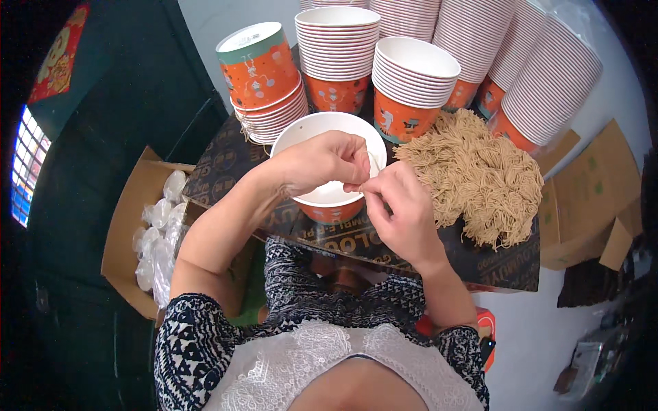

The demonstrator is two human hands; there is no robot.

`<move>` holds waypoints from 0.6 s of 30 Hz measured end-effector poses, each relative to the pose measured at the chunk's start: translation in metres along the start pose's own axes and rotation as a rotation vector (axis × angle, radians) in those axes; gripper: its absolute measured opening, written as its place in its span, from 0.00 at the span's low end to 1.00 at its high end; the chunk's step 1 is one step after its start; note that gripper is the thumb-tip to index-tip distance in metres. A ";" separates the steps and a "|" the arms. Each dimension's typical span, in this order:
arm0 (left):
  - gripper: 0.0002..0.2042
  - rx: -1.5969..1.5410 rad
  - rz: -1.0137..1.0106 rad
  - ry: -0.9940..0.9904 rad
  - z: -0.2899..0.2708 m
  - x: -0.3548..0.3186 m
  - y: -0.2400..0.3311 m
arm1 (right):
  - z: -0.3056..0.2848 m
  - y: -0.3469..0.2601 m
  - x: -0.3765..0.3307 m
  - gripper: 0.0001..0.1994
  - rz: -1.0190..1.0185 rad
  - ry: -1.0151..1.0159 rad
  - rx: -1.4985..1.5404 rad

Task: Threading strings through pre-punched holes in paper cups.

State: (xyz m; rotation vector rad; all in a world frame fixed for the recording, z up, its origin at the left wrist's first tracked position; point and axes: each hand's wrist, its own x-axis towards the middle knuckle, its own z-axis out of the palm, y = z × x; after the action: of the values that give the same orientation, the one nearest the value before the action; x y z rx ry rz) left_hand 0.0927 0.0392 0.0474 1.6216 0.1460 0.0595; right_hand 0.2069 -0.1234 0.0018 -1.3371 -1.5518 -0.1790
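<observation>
Both hands meeting over the open paper bowl [329,198] at the near edge of the dark worktop [226,164]; left hand [322,163] and right hand [397,205] each closed in a fingertip pinch, sharing a few thin noodle strands [373,163] stretched between them just above the bowl's rim.

Likely trouble: brittle dry strands snapping under the pull and dropping to the lap or floor instead of into the bowl; bowl light and close to the worktop edge, so easily tipped or nudged off by a wrist; loose heap of dry noodles [473,175] just beside the right hand, apt to be dragged or scattered by a tangled strand.

Containers: bowl under the hands white inside, orange outside, contents mostly hidden by the hands, seemingly little or nothing in it. Lidded orange bowl [257,65] topping a short stack behind left. Further stacks of empty orange bowls [411,75] nested behind, taller sleeved stacks [541,75] at the back right. Cardboard box [133,226] on the floor to the left, holding clear plastic packets [157,233], contents unclear
</observation>
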 end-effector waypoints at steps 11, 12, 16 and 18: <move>0.09 0.250 -0.004 0.005 0.004 -0.007 0.007 | -0.003 0.003 -0.008 0.07 -0.050 0.041 -0.009; 0.09 0.252 -0.006 0.003 0.005 -0.008 0.007 | -0.005 0.002 -0.007 0.07 -0.005 0.035 0.055; 0.09 0.237 0.030 0.025 0.013 -0.010 0.008 | -0.007 0.005 -0.004 0.06 0.043 0.069 0.035; 0.09 0.271 0.050 0.067 0.017 -0.012 0.006 | -0.007 0.009 -0.001 0.06 0.038 0.032 0.011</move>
State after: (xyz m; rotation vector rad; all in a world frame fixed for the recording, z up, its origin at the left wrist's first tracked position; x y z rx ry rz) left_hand 0.0835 0.0208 0.0535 1.8948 0.1712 0.1379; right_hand 0.2182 -0.1257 -0.0003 -1.3478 -1.4980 -0.1668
